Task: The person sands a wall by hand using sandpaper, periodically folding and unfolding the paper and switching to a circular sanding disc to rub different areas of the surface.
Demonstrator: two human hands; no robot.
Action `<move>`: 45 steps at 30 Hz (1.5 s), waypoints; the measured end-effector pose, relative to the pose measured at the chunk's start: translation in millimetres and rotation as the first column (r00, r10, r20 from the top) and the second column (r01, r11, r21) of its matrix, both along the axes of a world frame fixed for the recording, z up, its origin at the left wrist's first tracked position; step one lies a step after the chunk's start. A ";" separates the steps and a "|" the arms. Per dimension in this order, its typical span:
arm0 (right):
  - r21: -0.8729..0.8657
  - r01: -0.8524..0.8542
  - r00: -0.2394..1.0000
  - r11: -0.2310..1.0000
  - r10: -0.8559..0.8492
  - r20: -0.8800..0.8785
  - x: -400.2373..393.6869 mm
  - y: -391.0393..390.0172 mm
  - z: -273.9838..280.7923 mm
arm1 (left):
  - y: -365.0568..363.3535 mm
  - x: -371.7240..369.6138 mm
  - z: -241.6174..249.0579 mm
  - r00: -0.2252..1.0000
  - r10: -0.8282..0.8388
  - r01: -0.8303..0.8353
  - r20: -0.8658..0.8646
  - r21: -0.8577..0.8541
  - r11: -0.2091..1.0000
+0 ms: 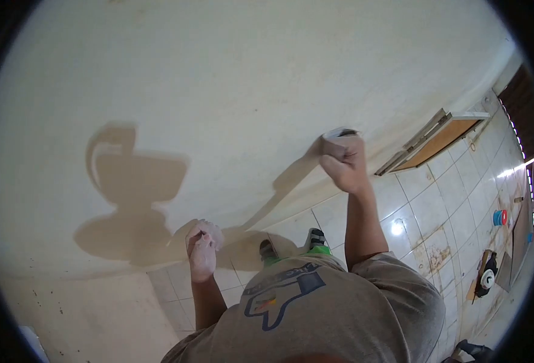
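Observation:
My left hand (203, 254), dusted white, is raised low in front of the wall (236, 78). Its fingers are curled; whether they hold anything is too unclear to tell. Higher and to the right, my right hand (343, 163) is closed around a small pad (340, 132) with a pale face and a dark edge. The pad is at the wall surface, partly hidden by the fingers. Shadows of my head and arms fall on the wall.
A framed panel (439, 142) leans at the wall on the right. Across the tiled floor (421, 212) are a red and blue container (500, 218) and a dark object with a white round part (487, 278). My feet stand near the wall's base.

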State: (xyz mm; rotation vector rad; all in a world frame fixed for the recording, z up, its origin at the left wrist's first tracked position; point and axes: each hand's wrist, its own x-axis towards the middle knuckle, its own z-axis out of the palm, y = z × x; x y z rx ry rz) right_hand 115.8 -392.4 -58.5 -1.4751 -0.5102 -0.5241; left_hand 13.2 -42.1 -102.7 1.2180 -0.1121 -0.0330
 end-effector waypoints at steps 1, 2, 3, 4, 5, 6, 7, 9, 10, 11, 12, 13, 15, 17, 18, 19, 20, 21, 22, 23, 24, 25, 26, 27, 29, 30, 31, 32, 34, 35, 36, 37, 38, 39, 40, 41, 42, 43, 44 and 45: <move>-0.033 0.012 1.000 0.999 -0.012 -0.007 -3.1 8.9 -1.3 | 0.5 -0.3 2.9 1.000 0.003 -0.003 -0.014 0.016 1.000; -0.066 0.028 1.000 0.997 -0.029 -0.008 -5.1 16.8 -1.7 | 1.5 -0.4 3.7 1.000 0.005 -0.005 -0.016 0.021 1.000; -0.074 0.033 0.999 0.997 -0.034 -0.016 -6.8 24.4 -1.2 | 2.1 0.1 4.4 1.000 0.002 -0.002 -0.015 0.026 1.000; -0.082 0.046 0.999 0.996 -0.048 -0.023 -8.6 30.4 -0.5 | 1.6 2.1 4.7 1.000 -0.010 0.010 -0.014 0.029 1.000; -0.091 0.074 0.997 0.993 -0.077 -0.029 -10.4 33.7 0.4 | 5.7 2.8 2.5 0.999 -0.038 0.038 -0.010 0.015 0.999; -0.080 0.079 0.997 0.994 -0.079 -0.002 -10.4 34.7 -2.2 | 14.7 2.1 -2.6 0.997 -0.080 0.080 -0.009 0.002 0.997; -0.067 0.092 0.996 0.993 -0.091 0.025 -8.6 34.0 -6.7 | 18.8 5.6 -5.1 0.991 -0.131 0.131 -0.009 -0.008 0.991; -0.016 0.100 0.995 0.995 -0.100 0.021 -11.3 36.2 -13.0 | 20.5 11.8 3.3 0.982 -0.186 0.185 0.023 0.039 0.982; 0.020 0.085 0.996 0.996 -0.085 -0.001 -11.3 39.9 -14.7 | 23.3 11.7 9.2 0.978 -0.203 0.201 0.037 0.067 0.977; 0.053 0.058 0.998 0.997 -0.058 -0.008 -10.7 41.3 -17.1 | 23.5 12.0 16.5 0.968 -0.244 0.238 0.052 0.099 0.966; 0.031 0.069 0.998 0.997 -0.069 -0.004 -10.5 43.8 -23.7 | 21.5 13.0 24.3 0.959 -0.273 0.261 0.081 0.127 0.957; 0.003 0.073 0.997 0.997 -0.073 0.008 -8.6 49.1 -32.6 | 18.6 17.1 27.9 0.948 -0.294 0.276 0.120 0.152 0.949; 0.014 0.027 1.000 1.000 -0.027 -0.012 -15.0 68.7 -43.6 | 17.5 22.6 28.8 0.928 -0.345 0.326 0.138 0.145 0.934; 0.003 -0.042 0.992 0.999 0.042 -0.115 -15.1 93.6 -80.8 | 14.6 21.9 28.4 0.914 -0.384 0.363 0.135 0.152 0.919; -0.031 -0.025 0.996 0.999 0.022 -0.092 -16.8 107.6 -92.6 | 10.5 21.9 27.2 0.908 -0.397 0.375 0.134 0.159 0.913; -0.066 -0.008 0.998 0.998 0.003 -0.070 -20.0 120.3 -103.7 | 7.7 21.5 25.9 0.903 -0.409 0.387 0.130 0.165 0.907; -0.206 0.046 0.999 0.977 -0.051 -0.019 -23.6 127.9 -114.3 | 5.5 22.5 23.8 0.901 -0.418 0.398 0.116 0.158 0.904; -0.338 0.103 0.995 0.936 -0.097 0.034 -28.0 135.2 -125.8 | 4.4 22.6 20.1 0.900 -0.425 0.409 0.098 0.151 0.900; -0.455 0.158 0.987 0.877 -0.134 0.083 -33.6 143.7 -141.3 | 6.1 20.2 17.0 0.899 -0.432 0.419 0.069 0.147 0.896; -0.492 0.137 0.990 0.860 -0.124 0.060 -33.5 146.5 -167.2 | 6.6 21.1 13.0 0.896 -0.440 0.429 0.057 0.143 0.892; -0.524 0.118 0.993 0.844 -0.117 0.035 -31.0 145.8 -203.6 | 8.0 22.5 9.7 0.892 -0.450 0.440 0.043 0.143 0.887; -0.551 0.096 0.994 0.829 -0.110 0.008 -27.6 142.4 -239.6 | 10.6 22.8 8.7 0.888 -0.459 0.451 0.025 0.147 0.880; -0.577 -0.013 0.972 0.817 -0.124 -0.197 -25.4 132.3 -274.9 | 11.1 22.3 10.5 0.885 -0.464 0.458 0.021 0.136 0.879; -0.579 -0.125 0.909 0.806 -0.141 -0.392 -27.3 116.9 -306.3 | 9.3 22.3 12.4 0.883 -0.469 0.463 0.019 0.123 0.878; -0.527 -0.028 0.781 0.850 -0.310 -0.542 -41.5 75.7 -343.8 | 10.7 21.8 16.0 0.880 -0.475 0.471 0.012 0.108 0.875; -0.435 0.148 0.732 0.888 -0.394 -0.556 -48.3 54.9 -342.3 | 12.8 22.8 17.9 0.879 -0.478 0.474 0.009 0.106 0.874; -0.335 0.323 0.673 0.885 -0.464 -0.576 -50.1 35.1 -331.9 | 12.8 26.3 20.7 0.878 -0.478 0.475 0.010 0.104 0.874; -0.349 0.494 0.465 0.796 -0.582 -0.667 -51.2 16.9 -301.0 | 12.6 27.1 23.9 0.879 -0.477 0.474 0.002 0.092 0.875; -0.220 0.582 0.428 0.783 -0.524 -0.736 -26.9 -43.9 -287.0 | 9.3 24.8 26.5 0.885 -0.464 0.465 -0.022 0.059 0.884; 0.033 0.662 0.562 0.749 -0.467 -0.683 -17.0 -71.8 -266.0 | 8.5 23.7 24.6 0.884 -0.466 0.467 -0.040 0.082 0.880; 0.204 0.743 0.620 0.638 -0.539 -0.571 2.4 -93.7 -247.5 | 5.9 26.9 20.4 0.883 -0.467 0.470 -0.052 0.104 0.877; 0.377 0.707 0.690 0.599 -0.463 -0.557 3.1 -97.5 -192.1 | 5.0 26.3 18.9 0.883 -0.464 0.469 -0.068 0.129 0.874; 0.537 0.650 0.757 0.538 -0.392 -0.523 0.0 -99.8 -128.4 | 0.9 25.4 20.2 0.879 -0.472 0.477 -0.067 0.152 0.866; 0.608 0.518 0.851 0.601 -0.291 -0.437 8.7 -111.6 -105.8 | -3.1 23.3 23.3 0.875 -0.480 0.484 -0.071 0.177 0.857; 0.665 0.376 0.921 0.645 -0.178 -0.348 14.6 -116.3 -93.8 | -3.7 19.8 25.2 0.871 -0.485 0.491 -0.082 0.201 0.848; 0.573 0.351 0.922 0.741 -0.167 -0.349 14.5 -110.7 -88.1 | -0.5 15.4 23.6 0.862 -0.495 0.507 -0.110 0.195 0.840; 0.467 0.315 0.926 0.826 -0.160 -0.341 17.5 -106.5 -78.9 | 0.2 15.1 19.8 0.851 -0.510 0.525 -0.126 0.185 0.831; 0.353 0.274 0.932 0.895 -0.157 -0.325 23.1 -102.3 -68.6 | -0.1 16.9 18.9 0.838 -0.529 0.545 -0.134 0.176 0.820; 0.310 0.228 0.946 0.923 -0.135 -0.294 25.1 -94.0 -61.6 | -1.0 17.4 21.4 0.826 -0.550 0.564 -0.123 0.171 0.808; 0.264 0.187 0.958 0.946 -0.116 -0.263 22.1 -81.7 -58.0 | -2.8 17.3 24.2 0.810 -0.576 0.587 -0.112 0.166 0.793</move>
